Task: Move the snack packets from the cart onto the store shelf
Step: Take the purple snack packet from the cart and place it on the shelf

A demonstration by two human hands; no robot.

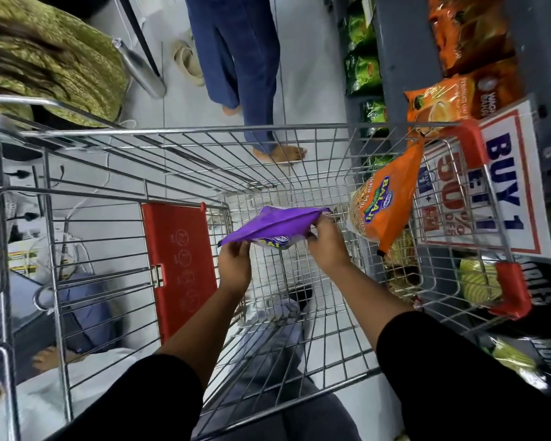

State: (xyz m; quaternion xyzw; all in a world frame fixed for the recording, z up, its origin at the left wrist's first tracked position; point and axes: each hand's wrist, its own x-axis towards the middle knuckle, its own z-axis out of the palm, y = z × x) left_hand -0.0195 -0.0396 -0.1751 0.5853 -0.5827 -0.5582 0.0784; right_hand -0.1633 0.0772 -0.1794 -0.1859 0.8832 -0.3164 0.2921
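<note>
A purple snack packet [274, 224] hangs inside the wire cart [204, 135], held flat by both hands. My left hand [234, 265] pinches its near-left corner and my right hand [328, 243] grips its right end. An orange snack packet [385, 205] leans upright against the cart's right wall, apart from my hands. The store shelf [398, 58] runs along the right, with green packets [361, 68] and orange packets [471, 36] on it.
A red child-seat flap [182, 265] stands in the cart's left part. A "BUY 1" sign [506, 183] hangs on the shelf beside the cart's red corner guards [509, 291]. A person in blue trousers [245, 74] stands beyond the cart. Black and yellow packets [522, 354] fill the lower right.
</note>
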